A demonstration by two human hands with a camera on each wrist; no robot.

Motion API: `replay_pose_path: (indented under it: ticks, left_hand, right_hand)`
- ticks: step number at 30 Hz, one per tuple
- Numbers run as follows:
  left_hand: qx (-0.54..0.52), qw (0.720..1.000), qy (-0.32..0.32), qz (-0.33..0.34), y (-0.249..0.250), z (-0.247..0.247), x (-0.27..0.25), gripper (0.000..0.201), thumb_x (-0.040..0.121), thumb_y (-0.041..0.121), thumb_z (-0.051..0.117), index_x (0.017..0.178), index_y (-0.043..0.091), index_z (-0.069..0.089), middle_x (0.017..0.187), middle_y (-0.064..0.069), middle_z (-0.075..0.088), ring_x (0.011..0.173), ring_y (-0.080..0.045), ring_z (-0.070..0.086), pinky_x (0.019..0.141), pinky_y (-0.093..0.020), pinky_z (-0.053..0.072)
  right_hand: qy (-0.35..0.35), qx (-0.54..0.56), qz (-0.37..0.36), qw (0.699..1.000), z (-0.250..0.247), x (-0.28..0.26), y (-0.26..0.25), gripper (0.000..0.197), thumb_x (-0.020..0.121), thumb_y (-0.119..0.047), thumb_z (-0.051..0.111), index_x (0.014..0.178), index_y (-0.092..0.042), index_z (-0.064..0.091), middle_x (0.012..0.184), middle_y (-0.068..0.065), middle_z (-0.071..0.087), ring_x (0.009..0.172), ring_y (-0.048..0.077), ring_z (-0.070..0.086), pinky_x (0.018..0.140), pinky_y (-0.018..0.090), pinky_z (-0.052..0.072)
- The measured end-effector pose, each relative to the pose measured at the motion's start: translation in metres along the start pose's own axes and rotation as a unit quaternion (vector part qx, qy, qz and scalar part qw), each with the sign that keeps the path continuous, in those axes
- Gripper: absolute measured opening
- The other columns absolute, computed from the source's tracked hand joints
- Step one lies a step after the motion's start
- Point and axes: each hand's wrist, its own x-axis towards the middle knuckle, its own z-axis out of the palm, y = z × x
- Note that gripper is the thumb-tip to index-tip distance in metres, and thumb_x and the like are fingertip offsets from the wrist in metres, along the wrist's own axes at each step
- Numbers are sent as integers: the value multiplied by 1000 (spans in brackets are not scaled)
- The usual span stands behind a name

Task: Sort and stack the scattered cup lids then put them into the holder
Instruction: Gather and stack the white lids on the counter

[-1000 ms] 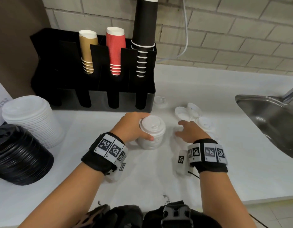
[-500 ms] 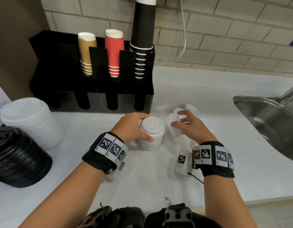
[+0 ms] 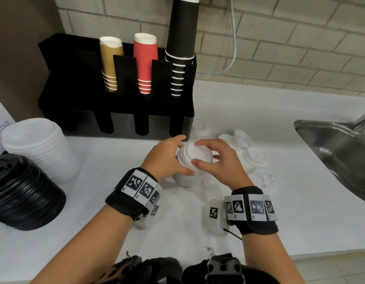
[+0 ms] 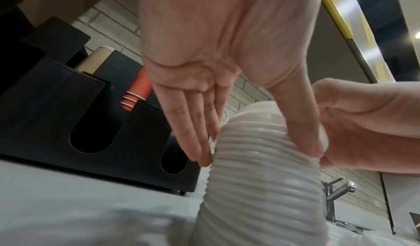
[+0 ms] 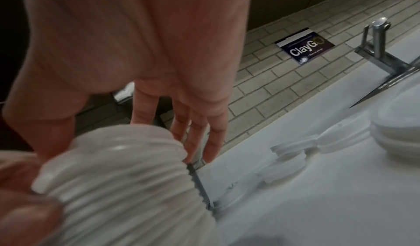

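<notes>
Steadying the stack of white lids (image 3: 191, 167) at frame centre on the counter (image 3: 300, 212), my left hand (image 3: 165, 158) grips its side so my right hand (image 3: 215, 160), grasping the top, can seat a lid squarely.

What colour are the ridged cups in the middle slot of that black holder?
Red, with white rims; the ridged cups show best in the head view.
</notes>
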Motion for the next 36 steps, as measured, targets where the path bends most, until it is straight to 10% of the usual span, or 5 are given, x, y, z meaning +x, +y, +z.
replay_pose_path:
  ticks: [9, 15, 22, 26, 36]
  left_hand:
    - [-7, 1000, -1, -1, 1, 1, 1, 113, 56, 32, 93, 150, 20, 32, 130, 5, 56, 111, -18, 59, 96, -35, 49]
    - [-15, 999, 15, 25, 2, 1, -1, 75, 54, 27, 92, 121, 17, 61, 106, 4, 64, 93, -17, 63, 87, -38, 54]
    - [-36, 998, -22, 56, 1, 3, 0, 63, 54, 39, 84, 113, 27, 66, 104, 4, 68, 102, -18, 62, 90, -45, 52]
    - [-40, 998, -31, 48, 3, 2, 3, 57, 62, 27, 90, 113, 27, 67, 103, 5, 70, 102, -17, 63, 91, -46, 52]
    - [-39, 998, -46, 24, 9, 3, 11, 65, 61, 25, 91, 121, 28, 65, 117, 9, 67, 111, -16, 59, 100, -42, 47]
  right_hand:
    - [-3, -27, -24, 999, 10, 3, -4, 38, 72, -19, 82, 109, -22, 71, 111, -2, 52, 103, 4, 53, 92, 31, 50]
    - [-4, -57, -37, 998, 14, 3, -2, 41, 69, -20, 84, 107, -23, 72, 111, -4, 47, 97, -9, 46, 84, -1, 33]
    - [-14, -2, -4, 1000, 8, -7, -1, 41, 70, -20, 85, 106, -18, 66, 115, 1, 50, 106, 8, 50, 93, 28, 48]
    - [-80, -44, 14, 996, -8, -8, -1, 44, 81, -29, 75, 121, -25, 59, 125, -8, 53, 114, 5, 48, 85, 4, 37]
    - [-104, -317, 367, 868, -75, -36, 38, 81, 70, -36, 82, 137, -34, 38, 137, 9, 27, 133, 33, 23, 97, 47, 38]
